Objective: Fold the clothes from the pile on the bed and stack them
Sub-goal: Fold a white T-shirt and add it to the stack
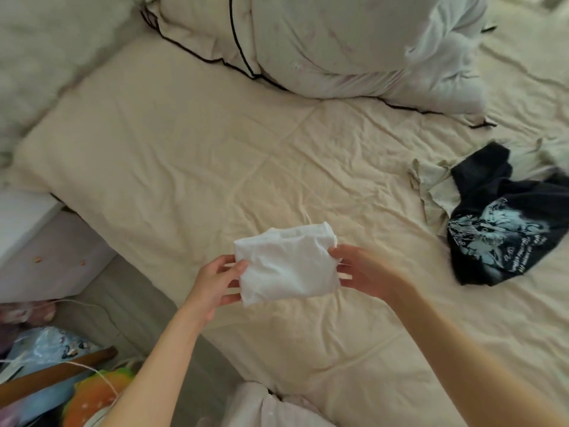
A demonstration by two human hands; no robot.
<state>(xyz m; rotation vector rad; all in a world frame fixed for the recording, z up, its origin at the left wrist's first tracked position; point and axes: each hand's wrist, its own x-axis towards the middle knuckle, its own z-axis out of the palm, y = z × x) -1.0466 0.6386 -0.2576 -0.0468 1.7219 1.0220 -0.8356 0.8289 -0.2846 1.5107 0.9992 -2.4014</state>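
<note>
I have both hands up over the bed. My left hand (217, 283) pinches the left edge of one folded white garment (286, 266), thumb on top and fingers curled beneath; my right hand (363, 271) grips the right edge the same way, its fingers partly hidden behind the cloth. The garment is a compact bundle held above the cream sheet (191, 167), near the middle of the bed, and I cannot tell whether its underside touches the sheet. Its long axis runs left to right between my hands, slightly tilted, with the open folded edges toward the far side.

Well apart to the right lies the pile: I count two pieces for certain, one dark printed shirt (505, 229) crumpled on top of one pale beige garment (434, 186). More light cloth at the right edge is cut off and blurred, so I cannot count it.

Beyond, one bunched duvet (323, 47) with dark piping sits at the head. Floor clutter at lower left is hard to make out.
</note>
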